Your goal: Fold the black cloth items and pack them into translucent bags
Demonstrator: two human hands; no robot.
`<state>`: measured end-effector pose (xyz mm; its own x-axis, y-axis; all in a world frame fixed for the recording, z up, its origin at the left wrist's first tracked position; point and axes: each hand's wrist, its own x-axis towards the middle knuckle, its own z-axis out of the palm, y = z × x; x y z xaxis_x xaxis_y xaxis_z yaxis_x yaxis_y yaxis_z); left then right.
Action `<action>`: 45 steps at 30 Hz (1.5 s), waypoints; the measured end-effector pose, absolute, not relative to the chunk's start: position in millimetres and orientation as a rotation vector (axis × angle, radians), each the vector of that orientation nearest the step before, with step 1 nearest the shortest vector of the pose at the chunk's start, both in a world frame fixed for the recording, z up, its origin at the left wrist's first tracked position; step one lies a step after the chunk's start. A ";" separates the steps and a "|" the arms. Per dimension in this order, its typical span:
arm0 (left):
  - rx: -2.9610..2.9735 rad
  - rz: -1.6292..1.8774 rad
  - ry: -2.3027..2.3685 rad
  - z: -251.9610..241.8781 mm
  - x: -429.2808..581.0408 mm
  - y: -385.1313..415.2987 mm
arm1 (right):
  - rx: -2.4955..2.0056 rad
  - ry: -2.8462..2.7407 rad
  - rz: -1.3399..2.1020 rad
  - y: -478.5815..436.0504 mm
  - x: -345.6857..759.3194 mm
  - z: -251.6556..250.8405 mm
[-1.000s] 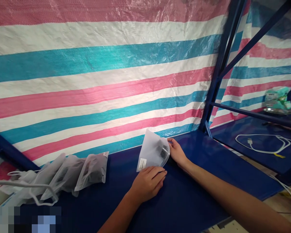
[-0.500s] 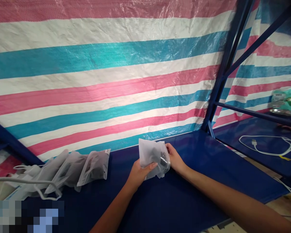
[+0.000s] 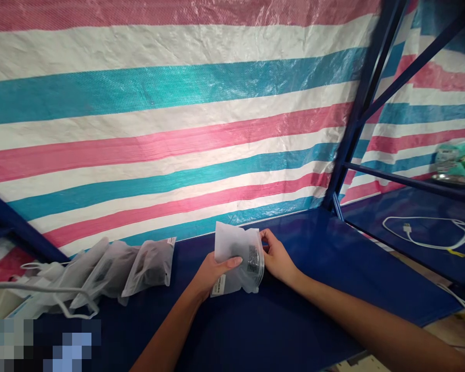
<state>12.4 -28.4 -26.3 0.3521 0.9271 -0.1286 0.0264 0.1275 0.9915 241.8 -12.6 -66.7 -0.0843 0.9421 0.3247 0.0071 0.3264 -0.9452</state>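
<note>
A frosted zip bag (image 3: 238, 245) is held above the blue shelf (image 3: 306, 237), with a dark item showing dimly through it. Printed dark text sits near its right side and a small white label at its lower left. My left hand (image 3: 213, 271) grips the bag's left side, thumb across the front. The fingers of my right hand (image 3: 277, 256) are pinched at the bag's right edge, where the zip strip runs. To the left, several similar filled bags (image 3: 151, 266) lean in a row on the shelf.
White and grey cables (image 3: 42, 287) lie at the left by the bags. Blue metal posts (image 3: 356, 119) frame the shelf before a striped tarp (image 3: 170, 129). On the right-hand shelf rest a coiled white USB cable (image 3: 430, 243) and a green-white package (image 3: 455, 157).
Both hands and the bag have shifted slightly left. The bag has turned so that its printed text and lower-left label show more. My right hand stays at the zip edge.
</note>
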 end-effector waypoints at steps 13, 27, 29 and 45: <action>0.910 1.007 1.000 -28.8 8.9 -24.3 | -0.690 -1.696 1.293 -8.8 257.1 -48.4; 0.963 0.906 1.021 -25.0 17.9 -34.6 | -0.531 -1.563 1.354 -13.3 250.2 -46.5; 0.944 0.895 0.990 -24.8 17.3 -35.2 | -0.547 -1.482 1.400 -13.0 248.8 -47.7; 0.843 0.908 0.827 -35.6 15.6 -29.4 | -0.670 -1.493 1.431 -33.2 235.6 -49.5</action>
<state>15.6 -29.4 -35.6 0.3752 0.8964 -0.2361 -0.3187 0.3639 0.8752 235.6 -33.2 -49.5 -0.4183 0.8739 0.2477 -0.2108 0.1719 -0.9623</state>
